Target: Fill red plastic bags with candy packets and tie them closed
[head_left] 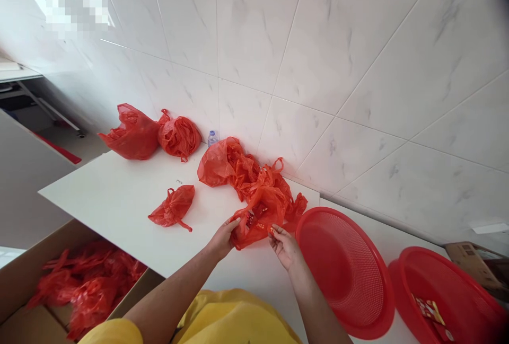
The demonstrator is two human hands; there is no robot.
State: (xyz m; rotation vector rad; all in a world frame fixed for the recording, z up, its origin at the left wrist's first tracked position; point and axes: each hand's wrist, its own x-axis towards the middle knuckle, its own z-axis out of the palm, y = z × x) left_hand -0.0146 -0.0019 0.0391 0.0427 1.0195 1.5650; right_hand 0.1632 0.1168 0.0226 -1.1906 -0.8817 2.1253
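In front of me an open red plastic bag point(264, 201) rests on the white table, its mouth towards me, with small red printed packets point(260, 224) inside. My left hand point(226, 239) pinches the left edge of its mouth. At the right side of the mouth, my right hand point(284, 244) holds a small red packet point(272, 230) with yellow print between thumb and fingers. Behind this bag lie more crumpled red bags point(222, 164). A knotted small red bag point(173, 207) sits to the left, apart from both hands.
Two full red bags point(137, 134) and a bottle point(212, 138) stand by the tiled wall. A red basket point(342, 264) is on my right, beside another red basket point(413, 264) with a few packets. At lower left, a cardboard box point(131, 293) holds several red bags.
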